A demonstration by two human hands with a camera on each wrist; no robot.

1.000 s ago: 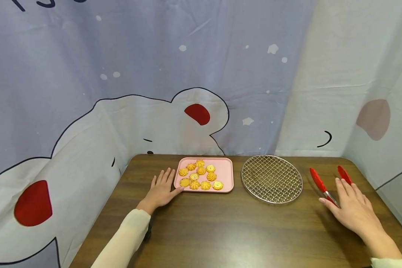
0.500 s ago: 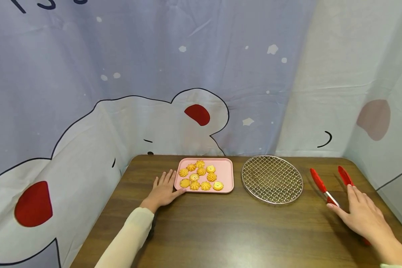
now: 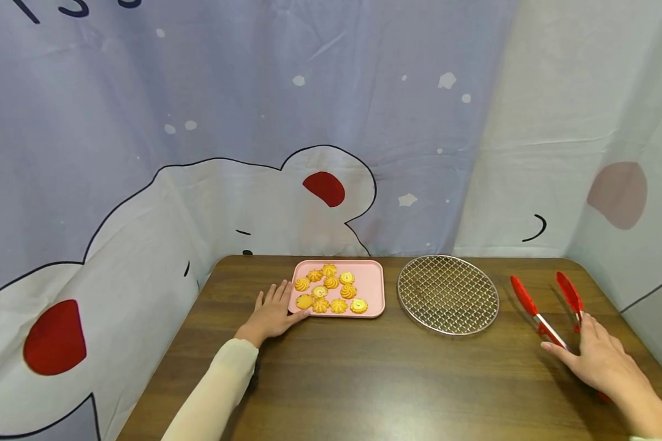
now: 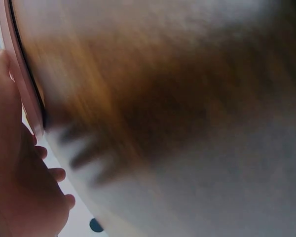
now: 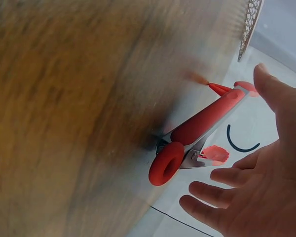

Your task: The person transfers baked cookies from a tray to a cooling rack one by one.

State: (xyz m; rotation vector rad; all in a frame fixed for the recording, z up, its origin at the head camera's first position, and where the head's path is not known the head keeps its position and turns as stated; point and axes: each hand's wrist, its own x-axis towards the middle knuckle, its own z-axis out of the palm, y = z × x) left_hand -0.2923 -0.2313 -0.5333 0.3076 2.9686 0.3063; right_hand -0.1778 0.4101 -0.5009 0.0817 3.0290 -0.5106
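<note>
A pink tray (image 3: 372,285) bears several golden piped cookies (image 3: 338,305), mostly on its left and middle. At the tray's left edge is my left hand (image 3: 270,315), fingers straight, thumb along the front left corner. In the left wrist view the thumb lies by the tray's rim (image 4: 24,84). Red-and-silver tongs (image 3: 524,297) lie spread on the table at the right. Over their handle end hovers my right hand (image 3: 607,358), fingers extended and thumb apart. The right wrist view shows the tongs (image 5: 204,118) just off the palm, not gripped.
A round wire rack (image 3: 448,295) lies between the tray and the tongs. The brown wooden table (image 3: 386,380) meets a printed curtain (image 3: 408,153) at its back and sides.
My right hand has drawn back toward the tongs' handle end, baring more of the arms. The left hand has slid slightly right against the tray. Tray, rack and tongs look unmoved.
</note>
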